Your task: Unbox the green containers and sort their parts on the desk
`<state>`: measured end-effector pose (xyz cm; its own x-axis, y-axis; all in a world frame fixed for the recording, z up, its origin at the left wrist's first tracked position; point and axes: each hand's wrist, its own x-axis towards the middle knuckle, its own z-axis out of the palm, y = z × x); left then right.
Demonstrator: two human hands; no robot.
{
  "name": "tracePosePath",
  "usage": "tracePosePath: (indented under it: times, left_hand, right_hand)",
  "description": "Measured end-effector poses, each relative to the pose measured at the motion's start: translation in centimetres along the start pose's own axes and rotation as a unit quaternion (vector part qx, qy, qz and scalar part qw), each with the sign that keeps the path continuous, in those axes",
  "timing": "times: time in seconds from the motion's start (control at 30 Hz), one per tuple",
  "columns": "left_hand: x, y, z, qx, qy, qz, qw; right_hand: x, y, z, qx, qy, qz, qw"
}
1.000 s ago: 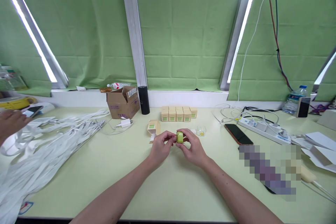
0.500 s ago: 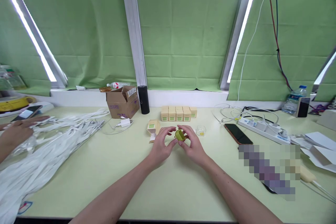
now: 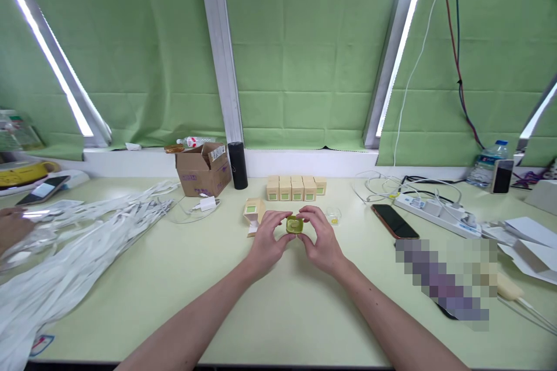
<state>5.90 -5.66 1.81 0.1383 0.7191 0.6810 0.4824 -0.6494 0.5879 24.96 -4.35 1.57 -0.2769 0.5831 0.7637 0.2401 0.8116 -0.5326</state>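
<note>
Between my fingertips, above the middle of the table, is a small olive-green square case (image 3: pixel 295 224) with rounded corners, its flat face towards me. My left hand (image 3: pixel 270 239) grips it by the left edge, thumb below and fingers above. On the other side my right hand (image 3: pixel 321 239) pinches the right edge in the same way. An opened small cardboard box (image 3: pixel 254 209) stands just beyond my left hand. Past my right hand lies a clear plastic piece (image 3: pixel 333 217) with a yellow spot. What the case may contain is hidden.
Several small closed boxes (image 3: pixel 297 190) stand in a row behind. Left are a larger carton (image 3: pixel 203 171), a black cylinder (image 3: pixel 237 166), a white charger (image 3: pixel 208 203), white straps (image 3: pixel 87 249) and another person's hand (image 3: pixel 14 229). Right lie a phone (image 3: pixel 394 221) and a power strip (image 3: pixel 437 215).
The olive-green case has been turned from a tilted position so its flat face shows. My hands have barely moved. At the left, the other person's hand has drawn back.
</note>
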Motion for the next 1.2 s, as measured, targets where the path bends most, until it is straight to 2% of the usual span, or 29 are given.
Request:
tracePosePath:
  times: [0.13, 0.5, 0.93, 1.2]
  left_hand:
    - [-0.1, 0.2, 0.0, 0.021, 0.001, 0.005, 1.0]
    - [-0.4, 0.4, 0.0, 0.071, -0.027, 0.099, 0.992]
    - [-0.4, 0.7, -0.1, 0.083, -0.015, 0.119, 0.989]
    - [-0.4, 0.4, 0.1, 0.089, 0.002, 0.132, 0.987]
  right_hand:
    - [0.0, -0.1, 0.1, -0.009, 0.0, -0.024, 1.0]
    - [-0.3, 0.9, 0.7, -0.06, 0.016, -0.052, 0.997]
    - [-0.1, 0.3, 0.5, -0.191, 0.037, -0.064, 0.979]
    - [0.1, -0.2, 0.4, -0.207, 0.056, -0.085, 0.973]
